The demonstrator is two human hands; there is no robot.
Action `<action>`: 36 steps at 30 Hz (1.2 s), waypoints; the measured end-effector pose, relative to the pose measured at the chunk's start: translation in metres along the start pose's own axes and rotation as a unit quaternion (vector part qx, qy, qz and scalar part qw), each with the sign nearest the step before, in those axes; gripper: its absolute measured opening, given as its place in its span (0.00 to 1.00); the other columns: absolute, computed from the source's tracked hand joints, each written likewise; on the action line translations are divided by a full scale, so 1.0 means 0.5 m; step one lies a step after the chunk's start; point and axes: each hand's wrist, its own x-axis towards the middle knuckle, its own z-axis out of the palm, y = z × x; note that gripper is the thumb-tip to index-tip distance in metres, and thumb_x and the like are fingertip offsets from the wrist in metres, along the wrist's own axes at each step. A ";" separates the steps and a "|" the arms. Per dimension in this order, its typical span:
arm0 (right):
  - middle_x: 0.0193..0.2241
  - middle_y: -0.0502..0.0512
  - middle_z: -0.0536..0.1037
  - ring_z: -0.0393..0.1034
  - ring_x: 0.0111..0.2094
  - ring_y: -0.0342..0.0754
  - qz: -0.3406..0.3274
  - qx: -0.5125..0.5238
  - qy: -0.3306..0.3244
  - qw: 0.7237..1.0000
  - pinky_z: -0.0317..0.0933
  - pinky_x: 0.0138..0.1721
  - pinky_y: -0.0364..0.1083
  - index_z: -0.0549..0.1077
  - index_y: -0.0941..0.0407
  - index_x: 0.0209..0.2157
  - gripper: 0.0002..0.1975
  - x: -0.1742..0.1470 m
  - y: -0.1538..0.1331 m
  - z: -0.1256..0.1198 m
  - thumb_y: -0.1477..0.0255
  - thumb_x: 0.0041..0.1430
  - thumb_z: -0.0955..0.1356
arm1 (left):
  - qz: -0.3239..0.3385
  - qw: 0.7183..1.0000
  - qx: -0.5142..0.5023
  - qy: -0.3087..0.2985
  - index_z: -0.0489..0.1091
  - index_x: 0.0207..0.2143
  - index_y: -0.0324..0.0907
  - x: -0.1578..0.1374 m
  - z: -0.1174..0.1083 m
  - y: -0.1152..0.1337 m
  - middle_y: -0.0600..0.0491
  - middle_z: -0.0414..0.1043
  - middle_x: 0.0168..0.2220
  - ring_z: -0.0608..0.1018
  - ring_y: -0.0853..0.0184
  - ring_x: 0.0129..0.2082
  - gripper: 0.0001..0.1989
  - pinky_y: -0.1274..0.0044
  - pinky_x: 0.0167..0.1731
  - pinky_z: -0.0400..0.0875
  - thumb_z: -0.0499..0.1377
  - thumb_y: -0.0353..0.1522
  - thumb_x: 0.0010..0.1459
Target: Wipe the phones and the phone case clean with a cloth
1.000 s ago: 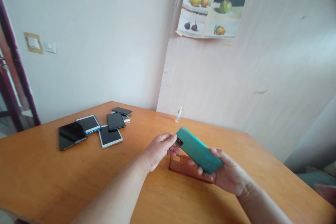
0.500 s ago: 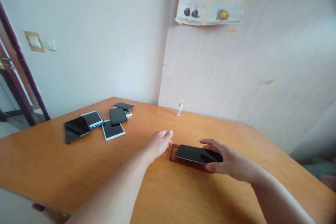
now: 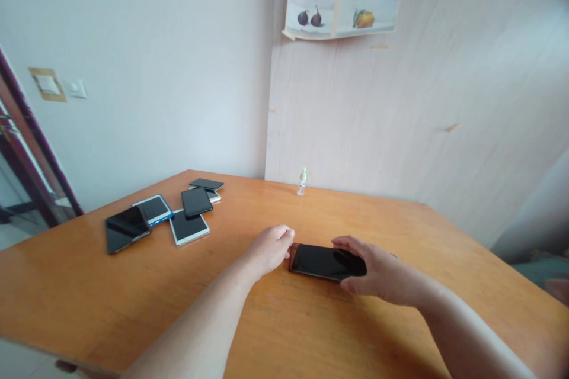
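Note:
A black-screened smartphone [image 3: 326, 262] lies face up, low over the table, with a reddish-brown see-through phone case [image 3: 292, 257] under it and showing at its left end. My right hand [image 3: 377, 266] grips the phone's right end, thumb on the near edge and fingers on the far edge. Curled at the left end of the case is my left hand [image 3: 272, 250], its closed fingertips against the case edge. How much of the case those fingers pinch is partly hidden.
Several devices lie at the left: a black tablet [image 3: 127, 230], a blue-edged tablet [image 3: 155, 209], a white tablet [image 3: 189, 226], and dark phones [image 3: 197, 202] overlapping behind. A small clear bottle [image 3: 301, 182] stands near the wall on the wooden table [image 3: 249, 337].
The phone has shifted left and down, covering more of the case's left end. My right hand moved with it. My left hand now meets the case edge. The view has turned slightly right.

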 end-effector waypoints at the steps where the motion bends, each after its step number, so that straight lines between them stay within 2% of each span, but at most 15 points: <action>1: 0.54 0.59 0.72 0.66 0.53 0.58 0.003 -0.002 0.003 1.000 0.58 0.54 0.55 0.64 0.51 0.59 0.37 0.000 -0.004 0.001 0.65 0.46 0.73 | 0.003 1.000 0.002 -0.001 0.70 0.34 0.42 0.000 0.000 0.000 0.52 0.76 0.34 0.78 0.65 0.28 0.20 0.75 0.30 0.65 0.47 0.46 0.61; 10: 0.52 0.58 0.73 0.67 0.51 0.57 0.001 -0.011 0.021 1.000 0.59 0.52 0.53 0.65 0.50 0.58 0.36 0.007 -0.001 0.012 0.64 0.45 0.73 | 0.003 1.000 0.006 0.000 0.73 0.37 0.42 -0.009 -0.002 0.007 0.53 0.76 0.31 0.79 0.63 0.30 0.15 0.75 0.32 0.67 0.51 0.41 0.58; 19: 0.50 0.58 0.73 0.68 0.48 0.56 0.001 -0.038 0.016 0.999 0.59 0.48 0.51 0.66 0.50 0.58 0.36 0.014 -0.007 0.028 0.64 0.45 0.73 | -0.004 1.000 -0.008 -0.009 0.73 0.40 0.41 -0.004 0.003 -0.002 0.52 0.77 0.34 0.77 0.64 0.33 0.14 0.76 0.34 0.68 0.53 0.38 0.56; 23: 0.48 0.57 0.74 0.68 0.47 0.56 0.001 -0.054 0.023 0.998 0.58 0.48 0.50 0.67 0.49 0.56 0.35 0.014 -0.016 0.032 0.64 0.44 0.73 | 0.014 1.000 0.000 -0.001 0.73 0.42 0.41 -0.006 0.010 -0.007 0.49 0.77 0.38 0.77 0.62 0.37 0.16 0.76 0.36 0.68 0.59 0.38 0.52; 26: 0.48 0.57 0.74 0.68 0.47 0.55 -0.001 -0.060 0.027 0.998 0.58 0.48 0.50 0.67 0.50 0.56 0.34 0.015 -0.021 0.036 0.64 0.45 0.73 | 0.038 0.999 0.033 0.001 0.74 0.43 0.42 -0.006 0.015 -0.011 0.49 0.76 0.39 0.76 0.62 0.36 0.19 0.75 0.36 0.68 0.63 0.38 0.49; 36: 0.52 0.59 0.72 0.66 0.50 0.59 0.016 -0.077 0.024 0.997 0.55 0.50 0.52 0.63 0.48 0.60 0.40 0.015 -0.018 0.040 0.59 0.44 0.74 | 0.070 0.994 0.088 -0.004 0.76 0.41 0.42 -0.003 0.011 -0.010 0.51 0.71 0.35 0.74 0.63 0.34 0.16 0.75 0.35 0.67 0.62 0.38 0.50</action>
